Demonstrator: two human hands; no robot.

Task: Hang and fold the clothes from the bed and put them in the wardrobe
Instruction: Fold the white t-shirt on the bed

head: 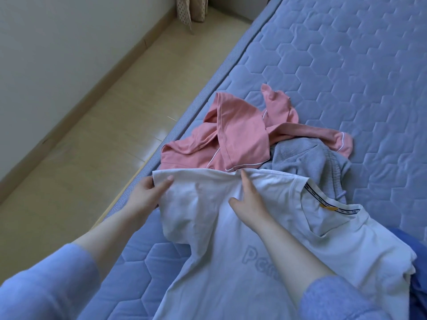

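Note:
A white T-shirt [208, 250] lies spread on the blue quilted bed [346, 65], its collar with a striped tape toward the right. My left hand [147, 192] pinches the end of the shirt's left sleeve, thumb on top. My right hand [249, 199] rests flat on the sleeve near the shoulder, fingers straight. Behind the shirt lie a crumpled pink garment [231, 135] with white piping and a grey garment [307, 160], partly under the shirt's edge.
The bed's left edge [184, 116] runs diagonally beside a pale wooden floor [92, 135]. A white wall [46, 54] stands at left and a patterned curtain hem [184, 12] hangs at the top. Dark blue fabric [416, 250] shows at the right edge.

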